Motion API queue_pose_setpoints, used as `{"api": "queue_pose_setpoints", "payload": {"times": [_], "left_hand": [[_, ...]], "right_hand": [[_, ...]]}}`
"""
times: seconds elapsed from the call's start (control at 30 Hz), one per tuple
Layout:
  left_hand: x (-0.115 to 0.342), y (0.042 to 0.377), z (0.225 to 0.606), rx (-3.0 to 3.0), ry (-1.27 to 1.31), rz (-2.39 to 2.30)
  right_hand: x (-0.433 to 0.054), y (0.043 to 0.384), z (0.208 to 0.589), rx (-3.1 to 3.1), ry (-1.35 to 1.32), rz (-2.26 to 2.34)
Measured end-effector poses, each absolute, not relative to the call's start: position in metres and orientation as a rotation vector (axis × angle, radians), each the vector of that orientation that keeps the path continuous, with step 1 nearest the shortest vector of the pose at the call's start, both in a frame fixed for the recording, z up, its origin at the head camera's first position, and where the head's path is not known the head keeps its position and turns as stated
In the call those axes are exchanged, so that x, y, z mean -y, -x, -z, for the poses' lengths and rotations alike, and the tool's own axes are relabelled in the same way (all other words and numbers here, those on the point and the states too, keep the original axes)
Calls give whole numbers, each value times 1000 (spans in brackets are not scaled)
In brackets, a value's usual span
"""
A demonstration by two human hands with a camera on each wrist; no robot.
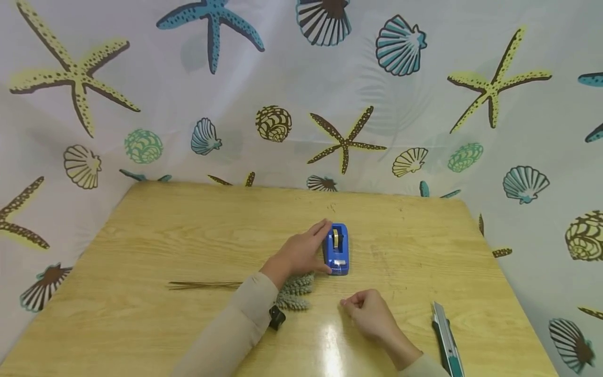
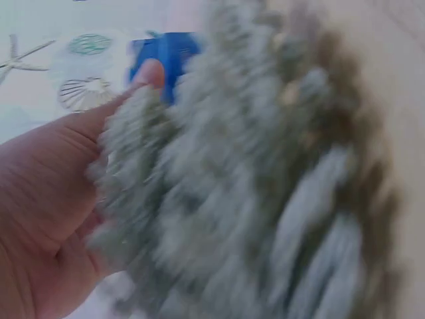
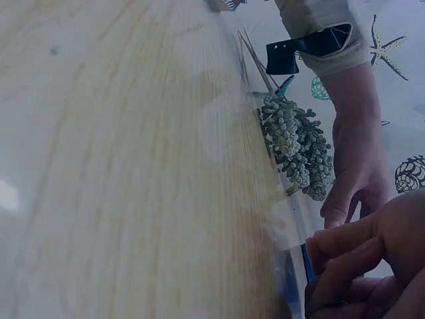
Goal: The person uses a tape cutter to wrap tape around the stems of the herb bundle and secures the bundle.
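Note:
A blue tape dispenser [image 1: 345, 254] stands upright on the table, a roll of tape in its well. My left hand [image 1: 299, 255] holds its left side, thumb at the front end and fingers towards the back. My right hand [image 1: 372, 315] is curled in front of the dispenser, thumb and index finger pinched together. By those fingertips the right wrist view faintly shows what looks like clear tape; its extent is hard to make out. Under my left wrist lies a bunch of grey-green artificial sprigs [image 3: 295, 146], partly hidden by the arm in the head view and blurred in the left wrist view.
Thin brown stems [image 1: 202, 285] reach left across the wooden table [image 1: 188, 225]. A utility knife [image 1: 445, 335], its blade out, lies to the right of my right hand. Cloth printed with starfish and shells [image 1: 282, 68] hangs around the table's back and sides.

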State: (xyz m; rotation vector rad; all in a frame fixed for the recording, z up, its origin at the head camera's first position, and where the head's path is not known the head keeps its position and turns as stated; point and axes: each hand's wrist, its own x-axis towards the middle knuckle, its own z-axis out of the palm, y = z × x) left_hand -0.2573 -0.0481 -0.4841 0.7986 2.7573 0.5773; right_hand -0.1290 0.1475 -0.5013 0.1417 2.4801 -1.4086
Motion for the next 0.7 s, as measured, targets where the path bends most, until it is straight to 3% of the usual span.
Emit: {"api": "queue_pose_setpoints", "payload": {"times": [0.13, 0.47, 0.57, 0.7], "left_hand": [[85, 237, 470, -2774, -762, -542], [251, 178, 460, -2880, -632, -636], [277, 168, 465, -2869, -638, -657], [288, 161, 480, -2886, -832, -629]], "right_hand": [[-144, 128, 503, -2472, -121, 1384], [-145, 129, 495, -2484, -139, 1320], [-145, 130, 494, -2481, -151, 1314], [-144, 129, 496, -2495, -168, 1294]]}}
